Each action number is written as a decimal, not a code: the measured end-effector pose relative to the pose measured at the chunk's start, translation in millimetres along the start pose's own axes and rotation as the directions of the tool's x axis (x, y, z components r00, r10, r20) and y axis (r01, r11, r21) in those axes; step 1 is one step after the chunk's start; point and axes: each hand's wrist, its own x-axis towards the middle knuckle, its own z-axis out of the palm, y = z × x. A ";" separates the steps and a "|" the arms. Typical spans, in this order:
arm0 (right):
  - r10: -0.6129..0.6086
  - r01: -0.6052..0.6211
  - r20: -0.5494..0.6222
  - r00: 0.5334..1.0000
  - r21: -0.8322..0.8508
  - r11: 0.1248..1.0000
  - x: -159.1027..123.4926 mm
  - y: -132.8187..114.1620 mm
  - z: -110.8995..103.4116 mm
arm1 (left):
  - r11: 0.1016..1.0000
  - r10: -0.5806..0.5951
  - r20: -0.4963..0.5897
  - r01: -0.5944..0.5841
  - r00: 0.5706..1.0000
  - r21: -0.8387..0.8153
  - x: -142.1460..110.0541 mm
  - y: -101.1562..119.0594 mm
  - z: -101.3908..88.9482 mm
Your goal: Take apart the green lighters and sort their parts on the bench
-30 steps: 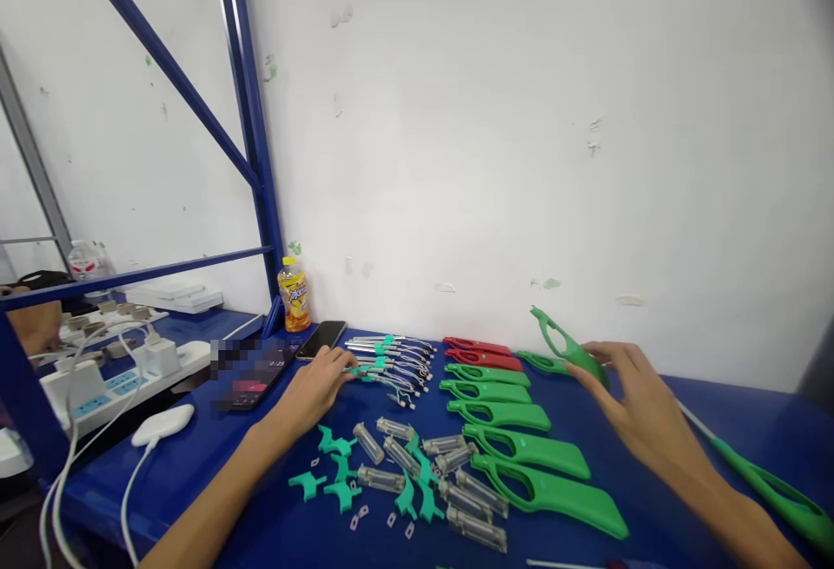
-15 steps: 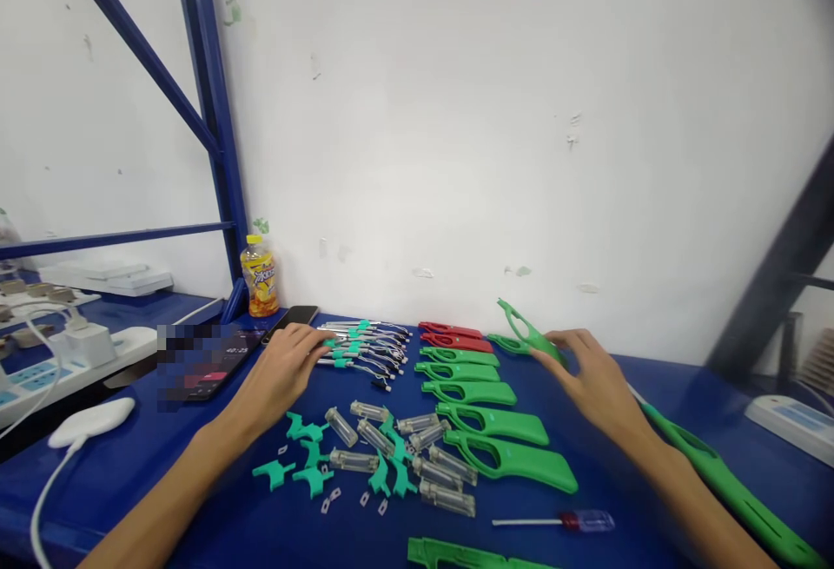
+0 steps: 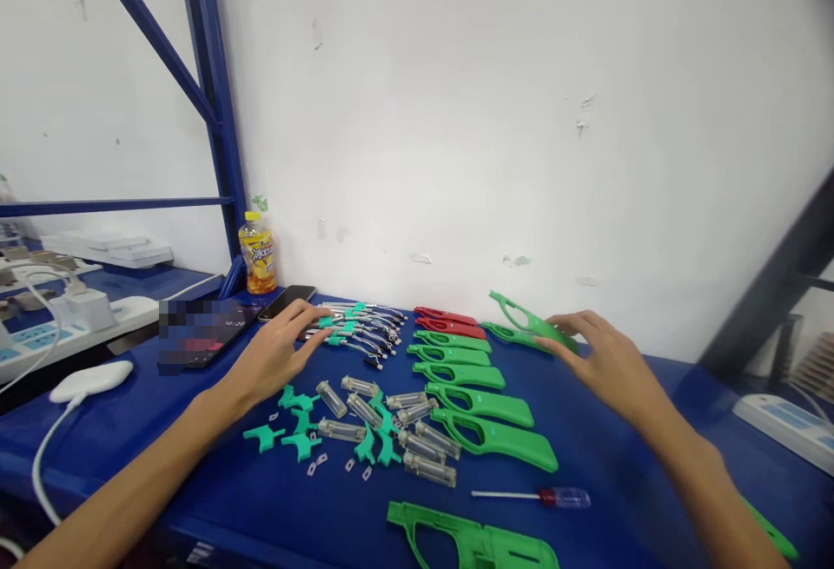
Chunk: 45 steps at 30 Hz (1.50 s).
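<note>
Green plastic in the right hand (image 3: pixel 605 365): a lighter shell (image 3: pixel 542 327) pinched at its wide end between thumb and fingers, perhaps to leave the looped end free, tip tilted up over a low-lying shell (image 3: pixel 506 334) on the blue table (image 3: pixel 618 456). At the left ends of the teal-clipped metal rods (image 3: pixel 355 326), the left hand (image 3: pixel 270 360), fingertips close together; no telling a pinch from a light touch. Red shells (image 3: pixel 449 322) and green shells (image 3: pixel 499 441) in a row, seemingly for easy pickup; clear cartridges (image 3: pixel 342 430) and teal trigger pieces (image 3: pixel 301 446) loosely clustered alongside, apparently for reach.
</note>
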 end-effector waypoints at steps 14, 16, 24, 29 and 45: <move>0.191 -0.178 0.623 0.759 -0.083 0.980 -13.1 58.0 -9.1 | 1.000 -0.017 0.016 0.016 1.000 0.027 1.6 -6.5 2.5; 0.234 -0.181 0.648 0.725 -0.148 0.972 -13.6 66.4 -9.8 | 1.000 -0.019 0.020 0.019 1.000 0.024 1.8 -4.7 2.6; 0.366 -0.182 0.713 0.599 -0.323 0.929 -13.5 71.3 -3.9 | 1.000 -0.006 0.016 0.006 1.000 0.000 3.0 1.6 1.1; 0.368 -0.167 0.726 0.581 -0.337 0.927 -15.5 59.8 2.0 | 1.000 -0.010 0.022 0.010 1.000 -0.004 2.5 2.4 0.9; -0.087 0.102 -0.220 0.972 0.055 0.993 -121.3 -99.4 -21.1 | 0.986 0.085 0.014 -0.082 0.996 -0.142 -22.6 71.0 -15.4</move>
